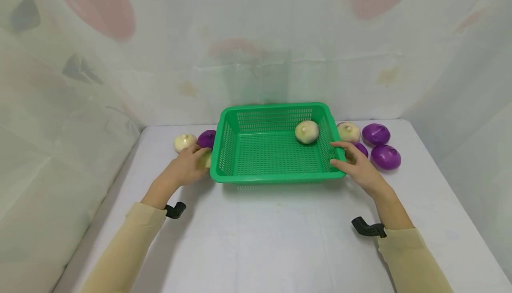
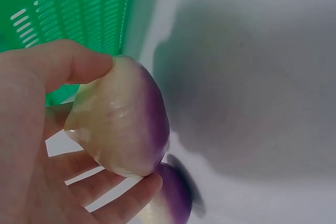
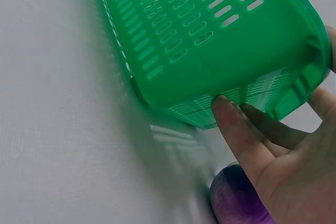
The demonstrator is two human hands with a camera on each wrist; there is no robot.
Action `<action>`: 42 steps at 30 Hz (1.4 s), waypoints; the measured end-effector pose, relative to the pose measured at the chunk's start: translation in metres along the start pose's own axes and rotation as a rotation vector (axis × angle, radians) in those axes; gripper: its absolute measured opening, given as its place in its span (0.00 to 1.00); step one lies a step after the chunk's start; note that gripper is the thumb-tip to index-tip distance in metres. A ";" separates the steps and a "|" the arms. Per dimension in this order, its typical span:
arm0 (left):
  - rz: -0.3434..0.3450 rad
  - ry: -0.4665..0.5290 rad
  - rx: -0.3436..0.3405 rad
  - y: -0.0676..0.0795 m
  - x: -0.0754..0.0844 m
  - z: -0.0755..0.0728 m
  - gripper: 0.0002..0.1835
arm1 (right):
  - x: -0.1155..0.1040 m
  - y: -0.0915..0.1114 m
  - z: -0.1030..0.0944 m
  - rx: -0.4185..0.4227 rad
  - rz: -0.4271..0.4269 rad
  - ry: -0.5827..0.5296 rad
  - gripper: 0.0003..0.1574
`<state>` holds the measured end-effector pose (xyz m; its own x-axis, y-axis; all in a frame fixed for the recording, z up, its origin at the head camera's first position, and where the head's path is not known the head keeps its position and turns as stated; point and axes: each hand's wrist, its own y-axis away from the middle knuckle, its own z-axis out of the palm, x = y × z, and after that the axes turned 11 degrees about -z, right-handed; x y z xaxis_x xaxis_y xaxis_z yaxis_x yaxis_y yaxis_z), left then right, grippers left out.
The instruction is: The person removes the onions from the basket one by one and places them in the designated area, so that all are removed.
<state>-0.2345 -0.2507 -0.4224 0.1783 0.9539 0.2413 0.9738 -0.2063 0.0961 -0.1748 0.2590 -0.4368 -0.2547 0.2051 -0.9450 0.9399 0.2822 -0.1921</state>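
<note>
In my left hand (image 1: 188,166) is a cream-and-purple turnip (image 2: 118,121), gripped between thumb and fingers just outside the left wall of a green plastic basket (image 1: 276,178). The left wrist view shows another turnip (image 2: 176,195) below it, partly hidden by my fingers. My right hand (image 1: 360,166) holds the basket's right rim near the front corner. Some of its fingers (image 3: 239,129) press the outer wall. One pale turnip (image 1: 307,132) lies inside the basket, toward the right.
Beyond my left hand, a cream turnip (image 1: 185,142) and a purple turnip (image 1: 206,138) lie on the white table (image 1: 276,248). Right of the basket are a pale turnip (image 1: 349,131) and several purple-sided turnips (image 1: 386,157). A patterned curtain (image 1: 256,39) hangs behind the table.
</note>
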 end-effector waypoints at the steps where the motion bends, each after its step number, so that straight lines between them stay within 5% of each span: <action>1: 0.003 0.003 0.004 0.000 -0.001 0.002 0.33 | 0.000 0.000 0.000 0.001 -0.001 0.004 0.36; 17: -0.022 0.011 -0.024 0.000 -0.002 0.012 0.39 | -0.001 0.000 0.001 0.005 0.001 -0.004 0.36; 28: -0.053 0.047 -0.027 0.001 0.001 -0.013 0.31 | 0.000 0.000 0.000 0.008 0.004 -0.009 0.36; 42: -0.019 0.062 0.229 -0.007 0.026 -0.048 0.23 | 0.000 0.000 0.000 0.014 -0.011 -0.012 0.36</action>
<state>-0.2438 -0.2352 -0.3701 0.1580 0.9405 0.3010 0.9847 -0.1274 -0.1186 -0.1744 0.2591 -0.4373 -0.2623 0.1904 -0.9460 0.9402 0.2712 -0.2061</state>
